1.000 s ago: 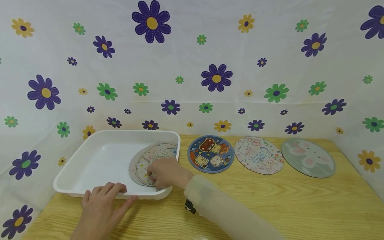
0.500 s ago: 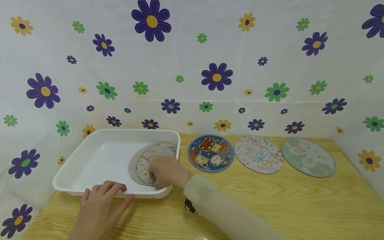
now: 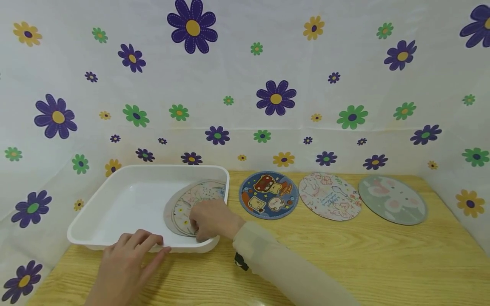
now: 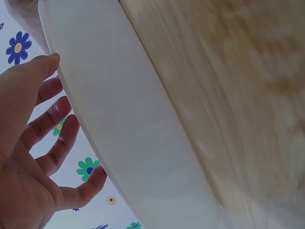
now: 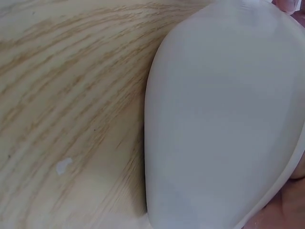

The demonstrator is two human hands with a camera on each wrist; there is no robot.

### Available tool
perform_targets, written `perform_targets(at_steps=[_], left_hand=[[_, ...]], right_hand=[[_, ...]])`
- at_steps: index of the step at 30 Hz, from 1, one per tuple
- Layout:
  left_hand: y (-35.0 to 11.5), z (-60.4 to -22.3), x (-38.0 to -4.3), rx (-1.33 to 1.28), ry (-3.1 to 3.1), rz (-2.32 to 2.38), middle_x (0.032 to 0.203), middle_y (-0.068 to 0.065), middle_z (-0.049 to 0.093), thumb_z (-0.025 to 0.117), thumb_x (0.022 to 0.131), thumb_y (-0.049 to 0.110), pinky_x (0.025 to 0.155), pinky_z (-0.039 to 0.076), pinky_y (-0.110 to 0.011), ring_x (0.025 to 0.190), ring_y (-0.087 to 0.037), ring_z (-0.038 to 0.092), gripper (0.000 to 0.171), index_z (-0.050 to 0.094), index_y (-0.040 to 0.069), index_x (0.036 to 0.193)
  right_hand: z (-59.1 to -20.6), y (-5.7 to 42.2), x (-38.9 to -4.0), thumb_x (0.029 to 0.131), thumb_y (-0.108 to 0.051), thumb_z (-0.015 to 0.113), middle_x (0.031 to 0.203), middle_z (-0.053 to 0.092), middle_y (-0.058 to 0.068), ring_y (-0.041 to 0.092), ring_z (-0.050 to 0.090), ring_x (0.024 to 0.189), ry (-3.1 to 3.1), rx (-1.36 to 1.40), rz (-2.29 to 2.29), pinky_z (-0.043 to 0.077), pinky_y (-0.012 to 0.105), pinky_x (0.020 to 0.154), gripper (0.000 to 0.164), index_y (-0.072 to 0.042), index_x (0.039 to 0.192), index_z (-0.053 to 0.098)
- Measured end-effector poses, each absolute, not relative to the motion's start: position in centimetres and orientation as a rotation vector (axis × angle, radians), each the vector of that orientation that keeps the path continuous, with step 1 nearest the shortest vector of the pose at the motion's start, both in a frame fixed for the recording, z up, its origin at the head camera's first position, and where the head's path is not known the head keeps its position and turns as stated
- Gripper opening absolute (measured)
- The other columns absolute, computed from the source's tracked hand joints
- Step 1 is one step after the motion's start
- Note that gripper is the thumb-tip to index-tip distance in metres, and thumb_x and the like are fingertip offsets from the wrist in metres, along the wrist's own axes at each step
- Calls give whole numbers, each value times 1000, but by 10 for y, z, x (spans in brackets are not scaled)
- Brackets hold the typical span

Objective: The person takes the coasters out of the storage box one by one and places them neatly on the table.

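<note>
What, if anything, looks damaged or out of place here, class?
A small, pale, ragged patch on the table, beside the tray in the right wrist view, looks odd: it interrupts the wood grain. I can't tell whether it's a chip or a scrap.

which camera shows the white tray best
The head view: it takes in nearly the whole white tray, including its inside. The left and right wrist views each show only part of its outer wall.

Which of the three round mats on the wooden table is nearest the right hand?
The dark blue cartoon mat, leftmost, beside the white tray; the pink floral mat and grey-green mat lie farther off.
</note>
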State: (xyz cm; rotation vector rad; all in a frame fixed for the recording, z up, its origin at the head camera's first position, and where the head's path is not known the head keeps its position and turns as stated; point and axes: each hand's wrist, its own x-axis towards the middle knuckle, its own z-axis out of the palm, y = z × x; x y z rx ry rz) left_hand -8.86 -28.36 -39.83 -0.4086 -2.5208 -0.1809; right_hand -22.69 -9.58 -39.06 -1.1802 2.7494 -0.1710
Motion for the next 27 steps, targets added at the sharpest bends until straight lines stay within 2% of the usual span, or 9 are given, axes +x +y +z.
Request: perform_targets(at_steps=[7,15,20,27], left_hand=[[-286,-401,-92,-475,-2489,-106,88,6,65,82,82,41,52,53,-42,75,-25,63,24,68,24,90],[-283,-401,-91,-410,-2534,-121,89,5,66,90,71,32,54,54,-45,76,-26,63,29,69,23,90],[-281,-401,-91,-415,-2530,-125,89,4,66,90,70,30,53,53,-43,75,-26,62,30,69,22,90],[-280,-398,-90,-349,-2586,-133,91,2,67,91,72,31,58,55,-48,77,-27,63,29,68,24,90]], right_hand=[[-391,-95,-226,78,-25,87,81,70,-14,3,56,72,2776,-1194,-187,43,20,65,13,-24,87,77],[-393,-92,-226,79,-29,85,76,68,-14,4,56,70,2790,-1206,-200,42,20,64,11,-24,83,76],[-395,-91,-226,82,-30,82,71,66,-14,3,55,67,2790,-1239,-228,41,18,59,9,-24,79,76],[-398,-88,-226,90,-26,73,70,61,-15,3,52,66,2811,-1288,-290,37,17,57,11,-24,79,72]])
